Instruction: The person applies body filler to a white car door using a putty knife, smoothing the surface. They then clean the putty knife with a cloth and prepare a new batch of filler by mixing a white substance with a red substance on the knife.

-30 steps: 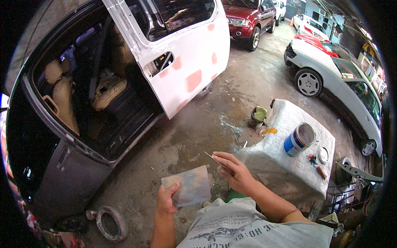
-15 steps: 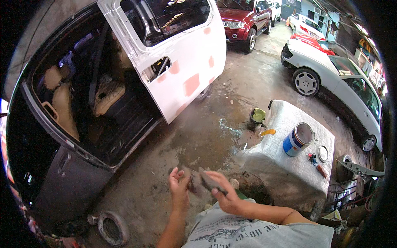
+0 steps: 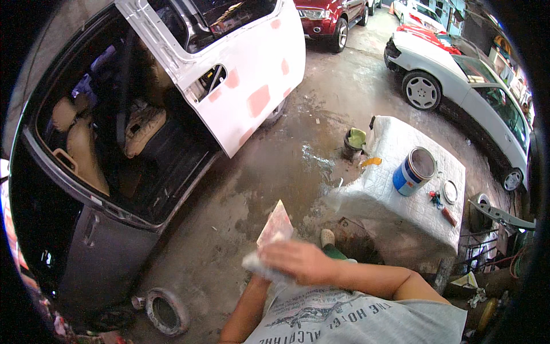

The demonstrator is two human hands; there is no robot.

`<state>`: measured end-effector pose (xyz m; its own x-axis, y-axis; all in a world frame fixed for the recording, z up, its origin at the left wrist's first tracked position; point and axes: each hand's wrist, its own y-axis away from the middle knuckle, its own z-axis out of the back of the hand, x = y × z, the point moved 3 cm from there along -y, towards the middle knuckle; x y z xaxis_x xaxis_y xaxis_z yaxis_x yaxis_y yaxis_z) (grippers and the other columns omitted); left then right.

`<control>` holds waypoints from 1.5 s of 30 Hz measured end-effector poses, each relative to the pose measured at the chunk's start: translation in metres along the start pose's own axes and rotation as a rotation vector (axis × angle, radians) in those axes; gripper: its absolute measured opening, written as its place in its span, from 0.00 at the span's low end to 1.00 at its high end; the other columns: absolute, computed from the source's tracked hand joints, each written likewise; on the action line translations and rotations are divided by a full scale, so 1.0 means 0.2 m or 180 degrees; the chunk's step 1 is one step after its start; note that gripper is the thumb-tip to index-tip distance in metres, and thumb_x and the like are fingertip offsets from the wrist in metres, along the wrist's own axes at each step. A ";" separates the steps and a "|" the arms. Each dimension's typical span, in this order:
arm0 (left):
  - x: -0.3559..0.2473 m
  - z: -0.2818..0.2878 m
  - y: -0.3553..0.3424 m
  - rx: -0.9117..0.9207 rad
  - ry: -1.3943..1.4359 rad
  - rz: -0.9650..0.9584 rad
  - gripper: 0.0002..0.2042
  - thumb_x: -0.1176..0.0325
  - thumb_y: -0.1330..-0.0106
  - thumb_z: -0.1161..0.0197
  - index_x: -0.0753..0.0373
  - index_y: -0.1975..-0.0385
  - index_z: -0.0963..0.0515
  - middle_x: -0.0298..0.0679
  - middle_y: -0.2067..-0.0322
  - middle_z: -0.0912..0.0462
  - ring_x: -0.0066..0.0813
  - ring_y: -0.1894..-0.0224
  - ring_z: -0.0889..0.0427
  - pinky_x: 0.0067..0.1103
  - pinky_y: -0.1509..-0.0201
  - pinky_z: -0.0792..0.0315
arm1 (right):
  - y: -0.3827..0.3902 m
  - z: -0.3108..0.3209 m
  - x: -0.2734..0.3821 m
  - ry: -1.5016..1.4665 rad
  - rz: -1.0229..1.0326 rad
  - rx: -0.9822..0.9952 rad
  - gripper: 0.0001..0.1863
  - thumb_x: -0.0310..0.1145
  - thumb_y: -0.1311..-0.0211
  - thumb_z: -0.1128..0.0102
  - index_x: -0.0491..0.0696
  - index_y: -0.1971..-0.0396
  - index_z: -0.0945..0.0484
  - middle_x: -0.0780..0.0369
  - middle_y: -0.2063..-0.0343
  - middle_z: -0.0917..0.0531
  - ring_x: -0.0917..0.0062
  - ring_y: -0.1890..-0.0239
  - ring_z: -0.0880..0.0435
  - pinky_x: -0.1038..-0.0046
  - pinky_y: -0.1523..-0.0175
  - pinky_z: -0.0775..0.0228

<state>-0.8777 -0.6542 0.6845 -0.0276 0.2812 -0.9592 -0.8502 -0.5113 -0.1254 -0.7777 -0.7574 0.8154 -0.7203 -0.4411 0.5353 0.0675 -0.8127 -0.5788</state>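
Observation:
A thin pale board (image 3: 274,221) with pink smears points upward at the lower centre. Just below it my right hand (image 3: 298,261), motion-blurred, grips a grey flattish item (image 3: 253,264) that is too smeared to identify. My left hand (image 3: 259,282) is underneath, its fingers hidden by the right hand and that item. To the right, a quilted white cover (image 3: 372,198) drapes a low stand carrying a blue can (image 3: 408,178), a lid (image 3: 450,194) and small tools (image 3: 447,213).
A white vehicle door (image 3: 249,123) with pink patches hangs beside an open cabin on the left. A red SUV (image 3: 318,20) and white car (image 3: 475,103) stand behind. A green-topped pail (image 3: 353,148), loose tyre (image 3: 169,309) and metal bracket (image 3: 501,217) are nearby.
My hands have come together, the right crossing over the left. The flat board has turned to point upward with pink smears showing. The view has shifted slightly.

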 end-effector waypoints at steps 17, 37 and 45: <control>-0.16 0.06 0.00 -0.0158 0.0393 0.0991 0.22 0.74 0.35 0.40 0.67 0.40 0.31 0.45 0.44 0.23 0.36 0.40 0.25 0.29 0.37 0.32 | 0.05 -0.11 -0.20 0.0371 -0.1083 -0.0611 0.28 0.22 0.46 0.35 0.50 0.42 0.24 0.54 0.45 0.20 0.57 0.45 0.20 0.61 0.39 0.27; -0.23 0.35 0.07 -0.0071 0.3264 0.1597 0.23 0.65 0.32 0.42 0.69 0.40 0.31 0.50 0.51 0.18 0.46 0.57 0.14 0.38 0.66 0.13 | 0.16 0.16 -0.38 -0.1013 -0.1953 -0.1314 0.21 0.25 0.38 0.39 0.40 0.45 0.26 0.52 0.51 0.18 0.67 0.49 0.20 0.69 0.41 0.29; -0.38 0.28 0.07 0.0071 0.0690 0.1041 0.15 0.69 0.28 0.43 0.70 0.46 0.24 0.49 0.55 0.17 0.39 0.55 0.14 0.30 0.57 0.16 | -0.10 0.26 -0.57 -0.1999 -0.2741 -0.2188 0.27 0.37 0.33 0.37 0.40 0.39 0.31 0.59 0.60 0.17 0.77 0.58 0.20 0.73 0.50 0.27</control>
<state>-0.9176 -0.6370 0.7694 -0.1894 -0.0729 -0.9792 -0.8262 -0.5270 0.1990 -0.6603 -0.7104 0.7978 0.1105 -0.1271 0.9857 -0.7650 -0.6440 0.0027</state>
